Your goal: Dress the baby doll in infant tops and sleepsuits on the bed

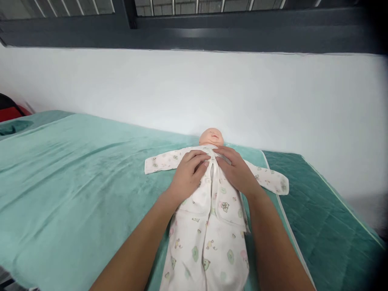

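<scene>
A baby doll lies on its back, its head near the wall, dressed in a white printed jacket and white printed trousers. Both sleeves stretch out sideways. My left hand is on the upper chest at the left of the front opening, fingers bent and pinched on the jacket's edge. Across from it, my right hand has its fingertips at the neckline and the other edge of the opening, closed on the cloth. Below my hands the jacket's front edges lie slightly apart.
A light green blanket covers the bed, with a darker green quilted mat at the right. Behind stands a white wall under a dark window frame. A red and black item sits at the far left.
</scene>
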Motion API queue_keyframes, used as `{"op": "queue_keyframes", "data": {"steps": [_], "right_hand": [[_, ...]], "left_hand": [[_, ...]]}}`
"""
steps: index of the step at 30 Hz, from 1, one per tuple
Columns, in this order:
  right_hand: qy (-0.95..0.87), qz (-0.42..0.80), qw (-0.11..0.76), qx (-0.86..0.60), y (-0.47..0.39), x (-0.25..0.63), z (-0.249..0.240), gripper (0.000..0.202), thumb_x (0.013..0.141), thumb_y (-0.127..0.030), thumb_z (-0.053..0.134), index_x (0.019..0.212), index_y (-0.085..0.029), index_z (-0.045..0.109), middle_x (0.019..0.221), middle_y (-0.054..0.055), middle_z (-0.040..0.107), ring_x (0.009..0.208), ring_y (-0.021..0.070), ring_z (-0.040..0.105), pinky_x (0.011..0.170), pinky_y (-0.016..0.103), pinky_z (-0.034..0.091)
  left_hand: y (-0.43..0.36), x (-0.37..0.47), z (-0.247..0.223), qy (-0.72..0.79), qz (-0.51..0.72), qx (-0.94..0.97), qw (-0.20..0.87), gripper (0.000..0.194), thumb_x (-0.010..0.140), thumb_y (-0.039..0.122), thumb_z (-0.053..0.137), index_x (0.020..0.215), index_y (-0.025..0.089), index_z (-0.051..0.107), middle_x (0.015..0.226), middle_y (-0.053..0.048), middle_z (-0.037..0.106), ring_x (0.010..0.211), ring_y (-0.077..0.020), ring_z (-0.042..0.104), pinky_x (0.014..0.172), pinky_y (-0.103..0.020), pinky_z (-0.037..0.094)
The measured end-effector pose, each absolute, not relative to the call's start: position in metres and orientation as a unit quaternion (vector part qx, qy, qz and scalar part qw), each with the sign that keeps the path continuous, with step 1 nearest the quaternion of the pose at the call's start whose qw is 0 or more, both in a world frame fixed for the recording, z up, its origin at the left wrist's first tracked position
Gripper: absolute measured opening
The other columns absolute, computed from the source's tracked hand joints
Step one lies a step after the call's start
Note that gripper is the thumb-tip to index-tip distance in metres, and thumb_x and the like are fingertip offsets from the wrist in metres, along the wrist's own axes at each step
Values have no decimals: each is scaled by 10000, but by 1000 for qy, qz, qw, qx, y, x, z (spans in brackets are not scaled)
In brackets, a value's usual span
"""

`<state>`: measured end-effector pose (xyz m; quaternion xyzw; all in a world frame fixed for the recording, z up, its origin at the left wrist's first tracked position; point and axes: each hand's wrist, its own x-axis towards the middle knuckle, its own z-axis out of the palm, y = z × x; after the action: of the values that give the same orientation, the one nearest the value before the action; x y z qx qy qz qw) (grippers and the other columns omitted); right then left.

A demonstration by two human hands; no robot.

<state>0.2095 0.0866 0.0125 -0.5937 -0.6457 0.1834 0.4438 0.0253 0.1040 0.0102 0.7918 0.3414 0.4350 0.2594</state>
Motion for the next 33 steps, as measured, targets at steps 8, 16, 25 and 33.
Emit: {"op": "queue_keyframes", "data": {"steps": [8,16,25,33], "right_hand": [[-576,114,441,-679,60,194,29,176,865,-393,543,817,-238,610,796,6,637,695,168,550,671,320,420],[-572,38,398,-716,49,168,16,174,836,-396,553,883,-229,553,873,30,595,795,200,553,696,315,385],[-527,91,471,-702,52,168,9,175,857,-391,522,826,-226,570,794,9,618,733,181,545,693,309,391],[-489,177,544,-658,52,175,9,158,829,-343,533,795,-213,615,703,-22,601,648,148,514,642,277,405]], "left_hand": [[116,29,14,331,452,777,287,219,955,279,500,1013,234,706,1082,-47,648,1085,-184,579,994,-337,442],[122,30,13,327,453,767,316,109,874,226,585,890,231,692,1049,-41,648,1071,-196,582,910,-320,470],[111,36,20,344,424,807,223,168,926,256,525,767,206,552,1048,-49,640,1059,-213,562,956,-377,429],[109,41,13,372,473,765,231,103,907,212,530,814,211,572,1040,-50,627,1050,-204,562,946,-358,440]]}}
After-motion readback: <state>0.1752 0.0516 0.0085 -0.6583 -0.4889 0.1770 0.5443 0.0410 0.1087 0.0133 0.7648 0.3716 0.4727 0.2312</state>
